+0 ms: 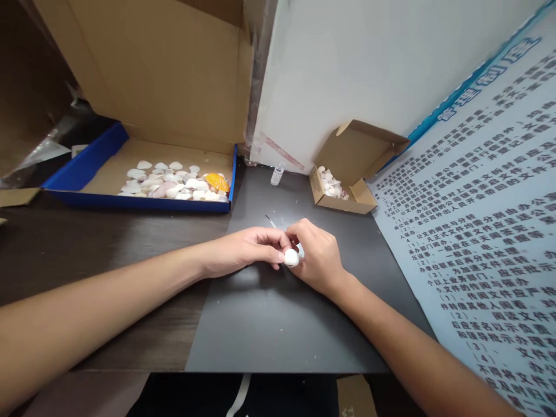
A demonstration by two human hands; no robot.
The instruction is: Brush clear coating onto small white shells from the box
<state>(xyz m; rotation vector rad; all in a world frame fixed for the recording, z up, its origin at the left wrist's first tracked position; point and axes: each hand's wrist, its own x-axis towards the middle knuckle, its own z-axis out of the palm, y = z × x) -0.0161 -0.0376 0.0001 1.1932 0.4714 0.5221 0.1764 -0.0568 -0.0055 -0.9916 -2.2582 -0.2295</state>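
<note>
A small white shell [291, 258] sits between the fingertips, over the dark grey mat [256, 318]. My left hand [249, 250] pinches it from the left with thumb and forefinger. My right hand [319, 255] is curled close against the shell's right side, fingers closed. A pale, clear-looking bit shows at those right fingers, too small to name. Just beyond the hands, a thin pale stick with a dark tip [270, 220] shows on the mat; its near end is hidden.
At the back left stands an open blue-edged cardboard box [143, 200] with many white shells and an orange scallop shell [218, 182]. A small labelled bottle [277, 174] stands near the wall. Right of it, a small open carton [343, 204] holds more shells. A printed poster [486, 231] borders the right.
</note>
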